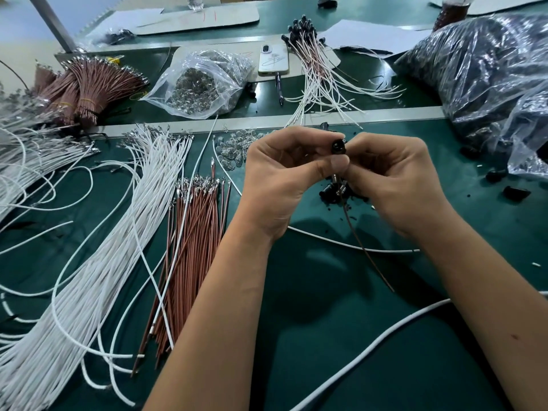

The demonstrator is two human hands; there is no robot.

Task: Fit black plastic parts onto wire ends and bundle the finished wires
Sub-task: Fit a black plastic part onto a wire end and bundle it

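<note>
My left hand [284,173] and my right hand [394,179] meet above the green mat, fingers curled. Between their fingertips sits a small round black plastic part [338,145], pinched from both sides. A brown wire [364,247] hangs down from under my right hand's fingers and trails toward me; its metal end [339,185] shows just below the thumbs. A small heap of loose black parts [335,194] lies on the mat beneath the hands. Loose brown wires [189,247] and white wires [124,232] lie to the left.
Finished wires with black ends [314,63] lie fanned out at the back, beside a phone [273,59]. A clear bag of small bulbs [201,84], loose bulbs [234,143], tied brown bundles [89,87] and a big bag of black parts [486,75] surround the work spot. A thick white cable [370,345] crosses front right.
</note>
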